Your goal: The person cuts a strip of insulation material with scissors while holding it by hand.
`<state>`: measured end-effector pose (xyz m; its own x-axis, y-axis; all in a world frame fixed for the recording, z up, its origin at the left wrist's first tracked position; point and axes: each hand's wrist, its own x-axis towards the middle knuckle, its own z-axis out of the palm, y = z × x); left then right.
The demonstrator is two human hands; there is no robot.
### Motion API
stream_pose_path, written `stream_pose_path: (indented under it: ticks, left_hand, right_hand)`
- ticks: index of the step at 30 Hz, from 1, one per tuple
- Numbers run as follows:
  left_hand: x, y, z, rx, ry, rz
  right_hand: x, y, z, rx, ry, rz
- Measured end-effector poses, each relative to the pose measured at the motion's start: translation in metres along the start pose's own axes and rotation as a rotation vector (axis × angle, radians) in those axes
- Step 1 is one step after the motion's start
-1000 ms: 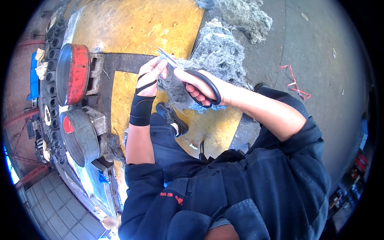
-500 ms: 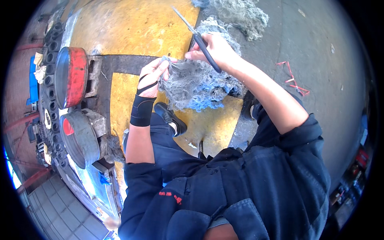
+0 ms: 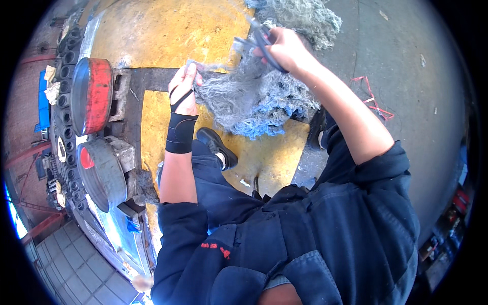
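A tangled mass of grey and blue netting [image 3: 264, 104] hangs in front of me over the yellow floor sheet. With my left hand [image 3: 184, 89], which wears a black wrist wrap, I pinch a gathered edge of it. My right hand [image 3: 287, 50], farther off and to the right, is closed round the dark handle of a knife [image 3: 263, 38]. Its blade points away from me and is smeared by motion. Grey strands stretch between the two hands. Whether my right fingers also grip some of the netting, I cannot tell.
Another grey heap of netting [image 3: 312, 20] lies at the far right. Two round drums, a red and black one [image 3: 96, 96] and a grey one [image 3: 109, 175], stand on concrete blocks at the left. Red cord [image 3: 373, 101] lies on the dark floor. My shoe [image 3: 218, 147] rests below the netting.
My right hand has moved away and slightly right with the knife, the blade now blurred. My left hand has shifted a little left, and the netting between the hands is drawn out wider.
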<state>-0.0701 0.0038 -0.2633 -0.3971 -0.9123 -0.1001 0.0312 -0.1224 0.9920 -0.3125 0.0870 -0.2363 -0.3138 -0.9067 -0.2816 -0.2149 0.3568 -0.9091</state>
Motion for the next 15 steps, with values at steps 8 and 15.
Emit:
stream_pose_path:
  ticks: [8,15]
  left_hand:
    - [-0.002,-0.027,-0.005,0.106,0.235,0.199]
    - [0.026,-0.032,-0.045,0.567,0.32,0.243]
  right_hand:
    - [-0.005,0.022,-0.036,0.158,0.044,0.03]
    - [-0.002,0.03,-0.058,0.091,0.185,0.028]
